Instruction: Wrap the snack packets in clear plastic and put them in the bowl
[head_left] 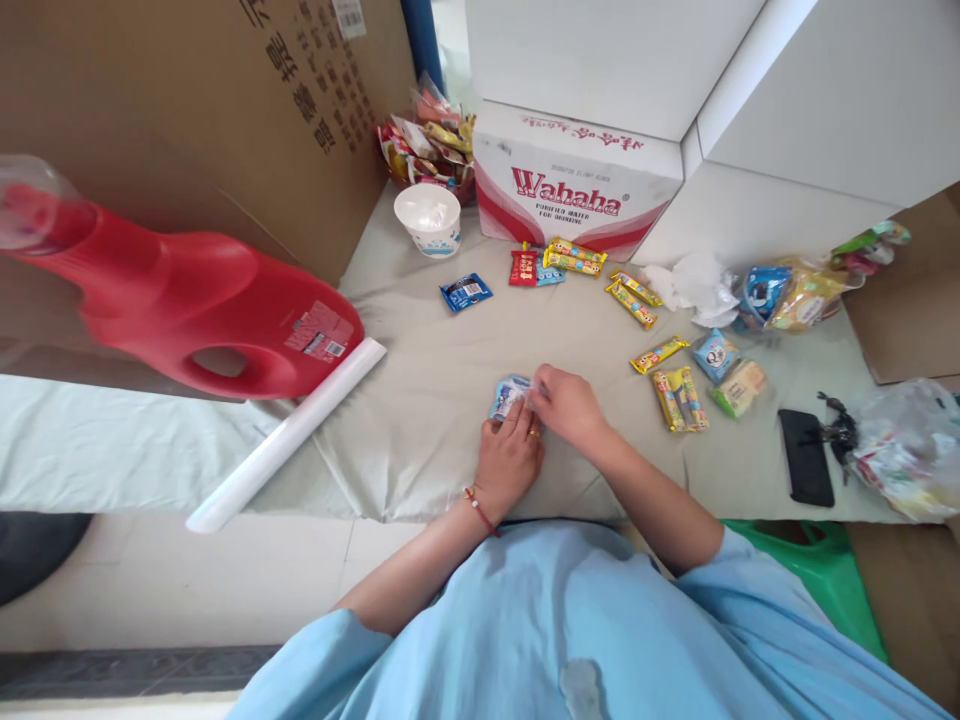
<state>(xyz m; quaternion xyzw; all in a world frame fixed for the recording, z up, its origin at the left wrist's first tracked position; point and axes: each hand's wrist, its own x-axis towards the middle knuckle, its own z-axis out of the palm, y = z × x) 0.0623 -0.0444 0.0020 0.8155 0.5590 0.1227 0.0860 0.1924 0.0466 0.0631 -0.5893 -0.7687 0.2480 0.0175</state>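
Observation:
Both my hands meet over a small blue-and-white snack packet (508, 394) lying on the beige cloth (420, 400). My left hand (507, 458) has its fingers closed on the packet's lower edge; it wears a ring and a red wrist string. My right hand (568, 404) pinches the packet's right end with curled fingers. Yellow snack bars (679, 398) and a small blue packet (714, 354) lie just to the right of my hands.
A big red jug (187, 300) lies on its side at left beside a white roll (289, 432). At the back stand a paper cup (428, 218), a Wahaha box (574, 180) and loose snacks (574, 258). A black phone (805, 456) and plastic bags (904, 445) sit right.

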